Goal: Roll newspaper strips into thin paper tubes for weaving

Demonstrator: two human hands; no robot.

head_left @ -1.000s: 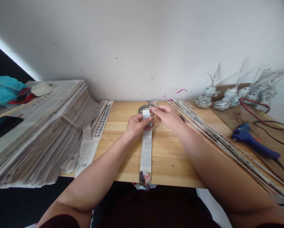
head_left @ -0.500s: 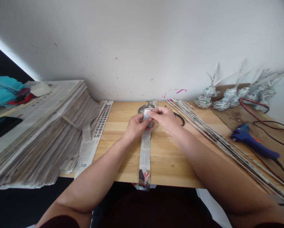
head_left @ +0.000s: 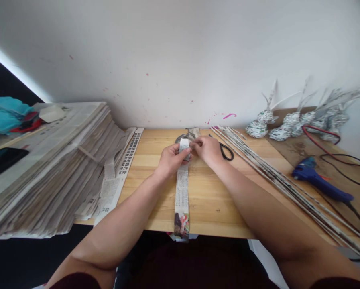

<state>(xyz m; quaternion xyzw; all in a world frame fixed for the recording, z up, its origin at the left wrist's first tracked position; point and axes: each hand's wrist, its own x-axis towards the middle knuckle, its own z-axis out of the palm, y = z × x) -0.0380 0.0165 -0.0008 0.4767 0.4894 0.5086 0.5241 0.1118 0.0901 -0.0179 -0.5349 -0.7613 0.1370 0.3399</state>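
A long narrow newspaper strip (head_left: 182, 188) runs down the wooden table, its near end with a coloured picture hanging over the front edge. My left hand (head_left: 171, 158) pinches its upper part between thumb and fingers, the far end tipped up. At the strip's right edge is my right hand (head_left: 208, 149), its fingertips drawn together; whatever they hold is too small to make out. Beside that hand shows a black loop handle (head_left: 227, 151), seemingly of scissors, partly covered. Behind the strip's tip lies a greyish crumpled item (head_left: 194, 131), half hidden.
Stacked newspapers (head_left: 86, 160) fill the left side, with a dark phone (head_left: 7, 160) and a blue cloth-like bundle (head_left: 8, 112) on top. Thin rolled paper sticks (head_left: 267, 170) lie to the right. Beyond them are a blue glue gun (head_left: 321, 180), its cable, and woven paper figures (head_left: 291, 124).
My right thumb and fingers have come off the strip's face to its right edge. The strip's lower part has shifted slightly left, and more of the black handle shows.
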